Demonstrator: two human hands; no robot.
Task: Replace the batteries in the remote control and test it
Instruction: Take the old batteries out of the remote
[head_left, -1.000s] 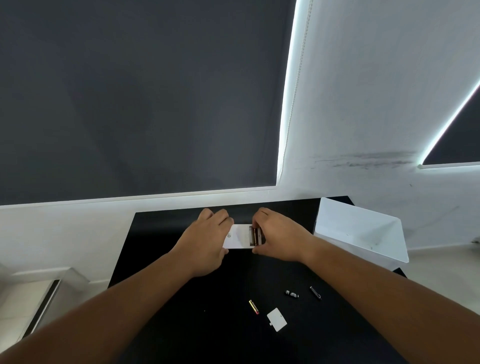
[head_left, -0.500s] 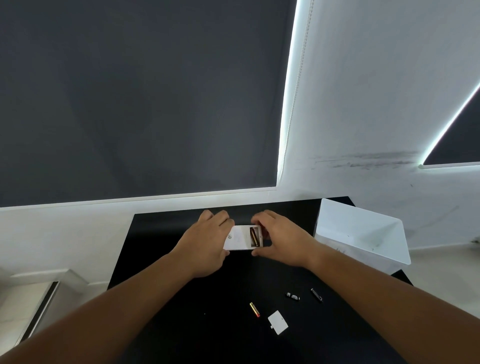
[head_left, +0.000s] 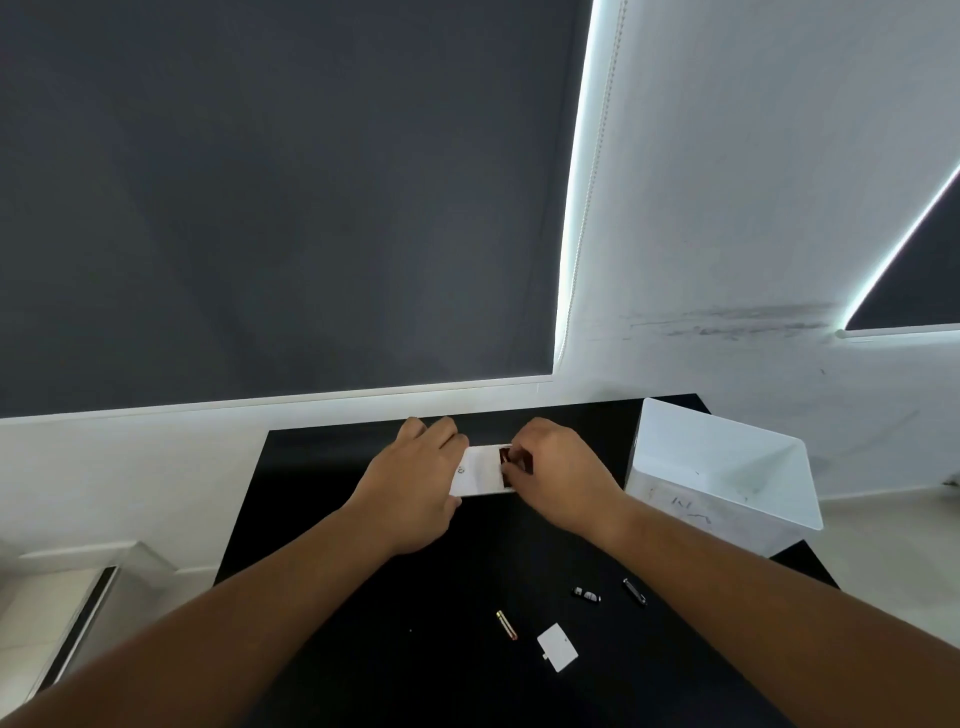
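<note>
I'm at a black worktop pushed up against a white wall, with a big dark grey blind drawn down over the window ahead and daylight leaking along its right edge. My left hand grips the left end of the white remote, back side up, at the far middle of the worktop. My right hand is at its right end, fingers curled in at the open battery slot; whether they pinch a battery there, I cannot tell. Near me, a gold battery lies loose, the white battery cover just right of it. Further right sit two small dark batteries, well apart from the remote. A white bin stands at the far right corner, and pale floor shows beyond it.
</note>
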